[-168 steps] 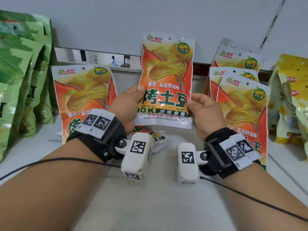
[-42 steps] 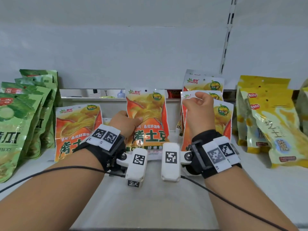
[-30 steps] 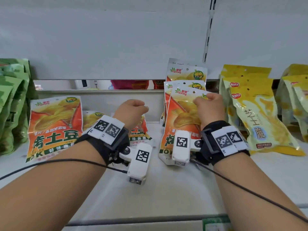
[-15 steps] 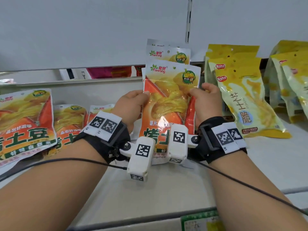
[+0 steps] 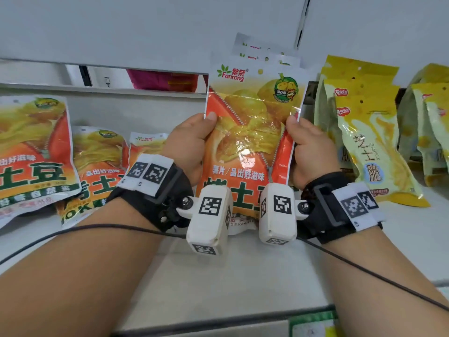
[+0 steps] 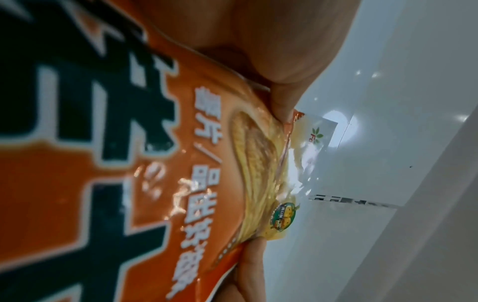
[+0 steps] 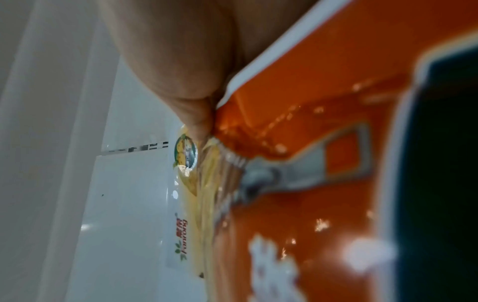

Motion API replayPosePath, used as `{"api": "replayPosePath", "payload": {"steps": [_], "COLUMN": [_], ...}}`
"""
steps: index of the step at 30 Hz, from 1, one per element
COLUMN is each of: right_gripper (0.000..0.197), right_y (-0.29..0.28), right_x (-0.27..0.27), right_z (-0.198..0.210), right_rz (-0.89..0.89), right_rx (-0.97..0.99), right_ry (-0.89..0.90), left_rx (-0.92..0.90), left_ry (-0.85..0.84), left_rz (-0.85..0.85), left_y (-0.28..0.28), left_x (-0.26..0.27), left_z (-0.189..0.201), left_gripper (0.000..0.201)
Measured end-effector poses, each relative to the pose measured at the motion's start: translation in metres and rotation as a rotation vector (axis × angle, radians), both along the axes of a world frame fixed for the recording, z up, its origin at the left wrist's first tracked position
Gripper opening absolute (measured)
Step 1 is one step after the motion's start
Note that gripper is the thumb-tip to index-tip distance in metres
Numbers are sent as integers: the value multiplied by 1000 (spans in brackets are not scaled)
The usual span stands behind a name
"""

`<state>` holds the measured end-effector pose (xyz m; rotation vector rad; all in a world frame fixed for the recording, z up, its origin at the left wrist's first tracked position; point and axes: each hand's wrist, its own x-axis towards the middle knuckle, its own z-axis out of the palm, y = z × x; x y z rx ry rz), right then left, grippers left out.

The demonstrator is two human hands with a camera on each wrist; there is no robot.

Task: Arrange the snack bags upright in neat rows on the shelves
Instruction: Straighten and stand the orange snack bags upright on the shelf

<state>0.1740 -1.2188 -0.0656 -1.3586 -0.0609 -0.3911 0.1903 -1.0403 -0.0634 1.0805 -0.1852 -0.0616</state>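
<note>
Along the left edge of the white shelf [image 5: 243,276], three orange chip bags [image 5: 31,152] lean back in a loose overlapping row, the nearest one largest in the head view and the other two tucked partly behind it toward the middle. Just right of them, the left hand [image 5: 188,147] clamps the left edge of an orange chip bag [image 5: 252,142], thumb pressed on the front and fingers curled behind. The bag stands upright over the middle of the shelf, its printed face toward the person and its lower part hidden behind the two white wrist cameras. The left wrist view shows the same bag [image 6: 181,183] crinkled where the thumb bites into it. The right hand [image 5: 308,152] pinches the bag's right edge in the same way, thumb on the front; the right wrist view shows the foil [image 7: 310,163] bunched under that thumb. Directly behind the held bag, the tops of more orange bags [image 5: 255,52] stand in a file against the back wall. Toward the right edge of the shelf, a row of yellow snack bags [image 5: 369,147] leans back, with another yellow group [image 5: 430,122] at the far right.
</note>
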Motion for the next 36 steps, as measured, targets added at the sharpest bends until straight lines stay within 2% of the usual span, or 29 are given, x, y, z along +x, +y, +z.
{"api": "replayPosePath", "payload": {"steps": [3,6,9,11,15,17,19,24,28,30,32,34,36], "right_gripper": [14,10,14,13,12,11,10,15,19,15,11,13,24], "right_y": [11,20,29,36,56,71,89,124,134,133,130,127,126], "right_x": [-7,-9,-11,-10,-5,-2,2,13,19,18,14,10,8], "right_z": [4,7,15,21,31,34,35,27,6,-3,-9,-11,-12], "right_rz": [77,69,33,17,13,42,91,109,-6,-3,59,148,273], "right_rx": [42,-2,-21,23,134,145,137,6,-57,-38,-10,-85,-154], "right_ry": [22,50,44,45,44,39,47,103,55,77,92,82,132], "left_rx": [-57,-104,-109,-29,273,312,269,120,150,194,209,194,180], "left_ry": [0,7,1,-31,-51,-55,-53,21,70,66,57,49,22], "left_rz": [17,27,7,-53,-155,-112,-8,102,0,-22,46,109,156], "left_y": [8,13,23,36,65,79,93,116,125,125,124,125,128], "left_x": [-3,-7,-10,-10,-13,-12,-11,-6,-5,-5,-1,3,6], "left_z": [5,13,19,20,17,15,12,4,-7,-12,-16,-17,-17], "left_gripper": [28,37,32,29,25,20,20,38,55,44,27,25,26]}}
